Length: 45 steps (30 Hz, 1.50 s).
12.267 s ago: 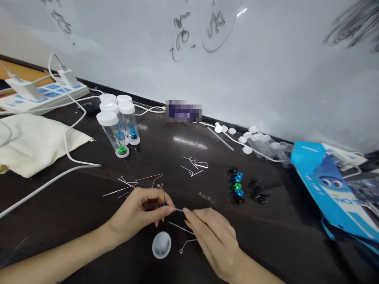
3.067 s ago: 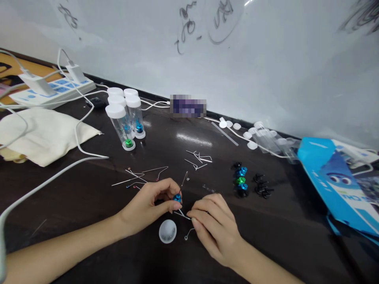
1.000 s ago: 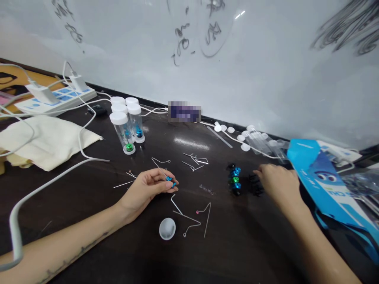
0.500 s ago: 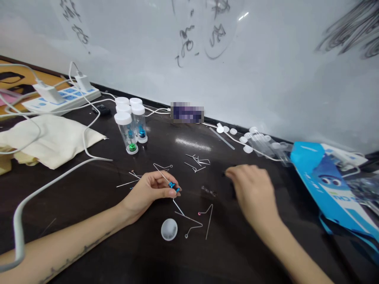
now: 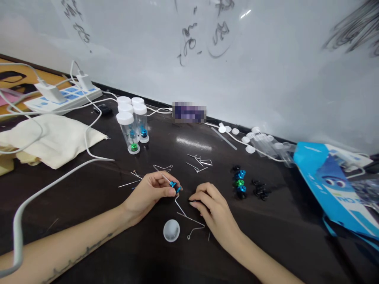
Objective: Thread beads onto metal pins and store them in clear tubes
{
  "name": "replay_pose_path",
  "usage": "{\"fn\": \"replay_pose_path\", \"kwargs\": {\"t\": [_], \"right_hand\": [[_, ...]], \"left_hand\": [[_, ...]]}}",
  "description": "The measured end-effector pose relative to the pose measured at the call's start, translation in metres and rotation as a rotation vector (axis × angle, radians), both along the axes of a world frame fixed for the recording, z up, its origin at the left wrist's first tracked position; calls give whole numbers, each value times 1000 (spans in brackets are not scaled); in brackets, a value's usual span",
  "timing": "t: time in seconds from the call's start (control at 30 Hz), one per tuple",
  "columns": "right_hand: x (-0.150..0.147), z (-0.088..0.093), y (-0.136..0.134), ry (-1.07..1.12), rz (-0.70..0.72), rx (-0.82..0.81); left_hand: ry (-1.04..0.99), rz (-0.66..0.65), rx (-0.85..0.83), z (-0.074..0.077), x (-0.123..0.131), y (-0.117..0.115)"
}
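My left hand [image 5: 145,197] pinches a small shiny blue spool-like part [image 5: 174,185] with a thin bent metal wire [image 5: 161,172] running from it. Close by on the right, my right hand [image 5: 217,211] has thumb and fingers pinched together at a tiny black piece [image 5: 192,202], mostly hidden by the fingertips. Below and between the hands lie a bent wire with a looped end [image 5: 195,228] and a round white cap [image 5: 171,230]. Several blue, green and black spool-like parts [image 5: 240,183] form a row right of my right hand, beside a cluster of small black pieces [image 5: 259,190].
Clear tubes with white caps [image 5: 127,128] stand at the back left, near a white cloth [image 5: 53,140] and a power strip [image 5: 66,96]. Loose wires [image 5: 198,161] lie mid-table. Empty clear tubes [image 5: 265,144] and a blue bag [image 5: 328,181] are at the right.
My right hand has moved left from the row of spool-like parts, bringing it close to my left hand and uncovering the row. My left hand keeps its hold on the blue part.
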State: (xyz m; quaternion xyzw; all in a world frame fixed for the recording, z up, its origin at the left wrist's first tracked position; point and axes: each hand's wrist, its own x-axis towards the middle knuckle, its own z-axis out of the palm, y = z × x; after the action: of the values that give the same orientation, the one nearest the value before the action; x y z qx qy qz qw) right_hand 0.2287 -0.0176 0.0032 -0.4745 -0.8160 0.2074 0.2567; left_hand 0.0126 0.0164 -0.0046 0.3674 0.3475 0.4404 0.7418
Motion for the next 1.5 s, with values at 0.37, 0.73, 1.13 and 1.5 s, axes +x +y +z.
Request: {"fn": "replay_pose_path", "kwargs": {"t": [0.37,0.73,1.13,1.5], "right_hand": [[-20,5,16,451,-5,-49],[-6,-11,31,516,-59,34],[-4,-4,23,547,-68,24],[-6,1,20,566,-36,135]], "left_hand": [[84,99,83,-2,10,-1],[67,141,62,-3,33,13],[-113,-40,-46,-2,30,14],[-84,-17,-18,-2,28,15]]}}
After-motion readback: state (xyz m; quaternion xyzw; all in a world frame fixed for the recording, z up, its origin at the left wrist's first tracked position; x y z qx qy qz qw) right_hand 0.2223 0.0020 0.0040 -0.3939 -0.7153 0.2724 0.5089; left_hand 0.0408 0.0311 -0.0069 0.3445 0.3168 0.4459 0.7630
